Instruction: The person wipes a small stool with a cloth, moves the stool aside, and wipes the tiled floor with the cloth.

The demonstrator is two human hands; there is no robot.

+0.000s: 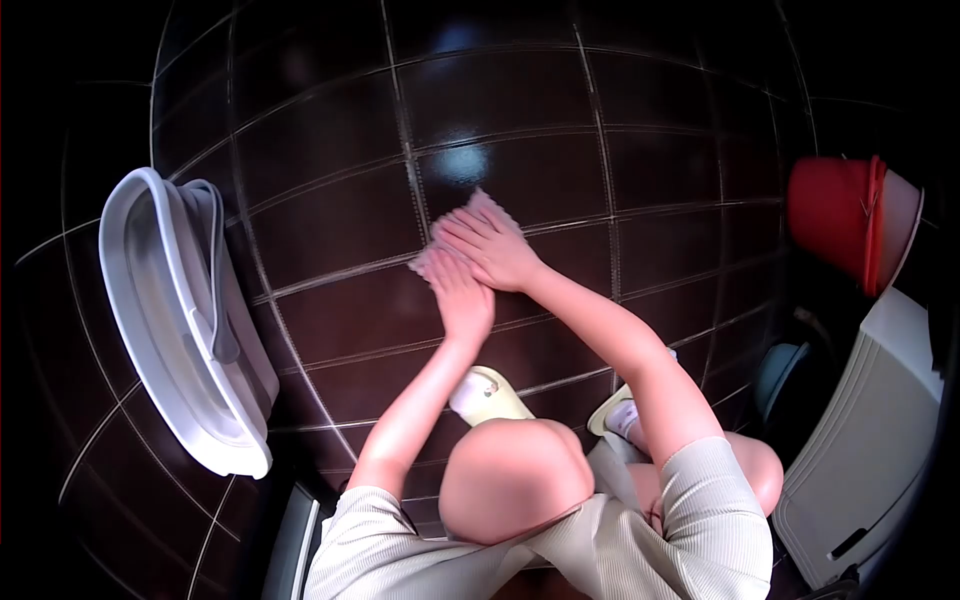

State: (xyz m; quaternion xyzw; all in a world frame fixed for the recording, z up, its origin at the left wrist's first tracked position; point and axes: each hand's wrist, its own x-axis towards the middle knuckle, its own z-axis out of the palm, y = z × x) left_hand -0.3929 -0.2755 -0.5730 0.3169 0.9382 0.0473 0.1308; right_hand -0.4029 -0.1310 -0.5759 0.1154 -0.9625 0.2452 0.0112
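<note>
A pink cloth (478, 203) with scalloped edges lies on the dark tiled floor, mostly covered by my two hands. My right hand (492, 248) rests flat on its upper part, fingers stretched toward the upper left. Just below and to the left, my left hand (462, 295) lies with straight fingers over the cloth's lower corner. The two hands touch or slightly overlap near the thumbs. Neither hand is curled round the cloth; both press on it from above.
Dark floor tiles (520, 90) with pale grout lines spread around the hands. To the left is a white-and-grey basin (150, 290). On the right are a red bucket (832, 215), a teal container (780, 378) and a pale cabinet-like panel (860, 440). My yellow slipper (508, 398) stands below.
</note>
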